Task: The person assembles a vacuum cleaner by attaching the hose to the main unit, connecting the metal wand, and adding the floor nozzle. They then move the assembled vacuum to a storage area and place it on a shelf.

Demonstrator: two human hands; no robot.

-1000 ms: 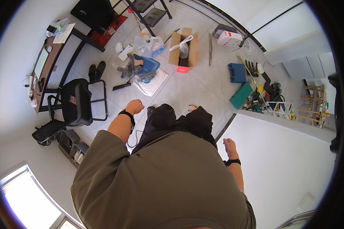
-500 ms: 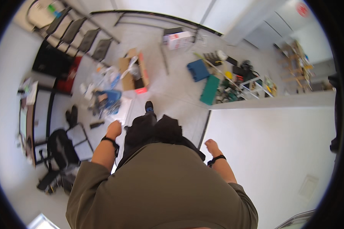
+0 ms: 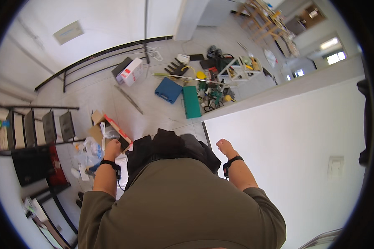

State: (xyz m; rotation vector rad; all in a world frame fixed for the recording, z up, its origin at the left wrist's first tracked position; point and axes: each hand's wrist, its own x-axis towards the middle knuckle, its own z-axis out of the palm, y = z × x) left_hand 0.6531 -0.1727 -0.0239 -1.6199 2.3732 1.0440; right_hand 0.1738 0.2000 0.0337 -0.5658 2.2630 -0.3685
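My left hand [image 3: 112, 149] hangs at my side with its fingers curled in, and nothing shows in it. In this view it overlaps an open cardboard box [image 3: 96, 132] with red edges and a white plastic bag [image 3: 109, 131] inside; no grip on either shows. My right hand [image 3: 225, 147] is a loose fist beside a white wall [image 3: 278, 145], with nothing visible in it. Each wrist wears a black strap with a small device. Ahead on the floor lie a blue case [image 3: 168, 90] and a green case [image 3: 191, 102].
Tools and parts [image 3: 216, 79] lie heaped beside the half-wall, with a long pole [image 3: 187, 77] across them. Farther left are a white box [image 3: 131, 71], a metal strip [image 3: 129, 99] and a row of dark seats [image 3: 50, 126]. Clear plastic bags [image 3: 89, 151] lie near my left hand.
I have stepped forward and turned right. The cases and tool heap now appear nearer and farther left, and the cardboard box has come beside my left hand. Both hands stay curled.
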